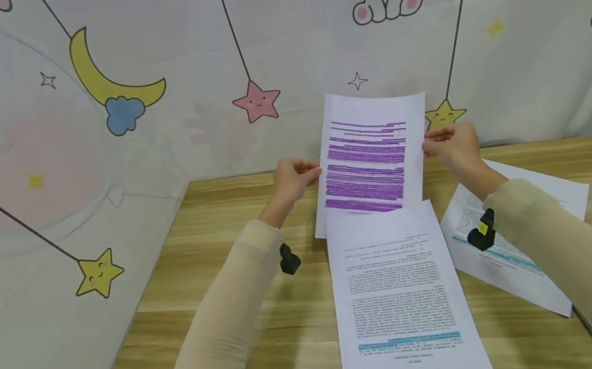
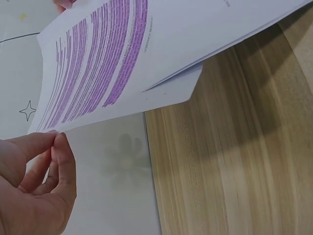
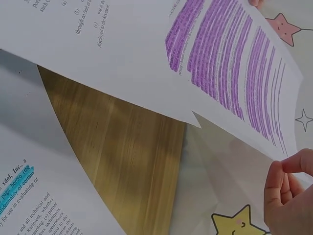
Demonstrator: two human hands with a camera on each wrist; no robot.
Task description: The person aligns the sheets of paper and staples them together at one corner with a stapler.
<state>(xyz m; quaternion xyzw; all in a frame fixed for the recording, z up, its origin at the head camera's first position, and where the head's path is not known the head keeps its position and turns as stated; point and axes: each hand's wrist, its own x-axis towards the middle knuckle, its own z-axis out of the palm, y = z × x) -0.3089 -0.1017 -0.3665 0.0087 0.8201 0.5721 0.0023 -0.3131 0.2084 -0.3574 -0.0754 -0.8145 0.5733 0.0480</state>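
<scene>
A sheet of paper (image 1: 368, 159) with purple-highlighted lines stands raised at the table's back, in front of the wall. My left hand (image 1: 293, 181) pinches its left edge between thumb and fingers. The right edge is pinched by my right hand (image 1: 454, 151). In the left wrist view the purple-marked sheet (image 2: 98, 63) bends in a curve, and my left fingertips hold its border. Closer to me, a printed page (image 1: 397, 298) with one blue-highlighted passage overlaps the lower part of the raised sheet. Its text appears upside down in the head view.
Another printed sheet (image 1: 517, 239) with blue highlighting lies askew on the right, partly under my right forearm. A thin dark object (image 1: 586, 324) pokes out beside its near corner. Behind the wooden table (image 1: 191, 332) hangs a cartoon-printed cloth (image 1: 308, 45).
</scene>
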